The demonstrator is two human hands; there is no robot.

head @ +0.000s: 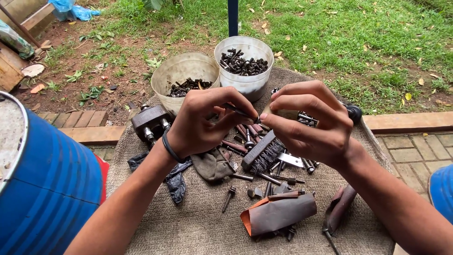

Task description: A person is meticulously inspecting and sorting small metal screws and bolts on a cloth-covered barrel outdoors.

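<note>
My left hand (pixel 203 123) and right hand (pixel 309 120) meet above a burlap-covered table (pixel 198 226), fingertips pinched narrow on one dark bolt (pixel 239 112) held level between them; my left fingers (pixel 236 101) grip its shank, my right fingers (pixel 278 125) close on its end. Directly beneath my fingers lie a wire brush (pixel 262 153) and a scatter of rusty bolts (pixel 264 177). Beyond my fingertips stand two pale plastic tubs (pixel 245 82), both holding dark bolts. Just outside my left knuckles sits a heavy metal block (pixel 150 122). Nearer me than my fingers lies a folded sheet of brown sandpaper (pixel 278 212). A blue drum (pixel 52 184) stands beside my left forearm.
</note>
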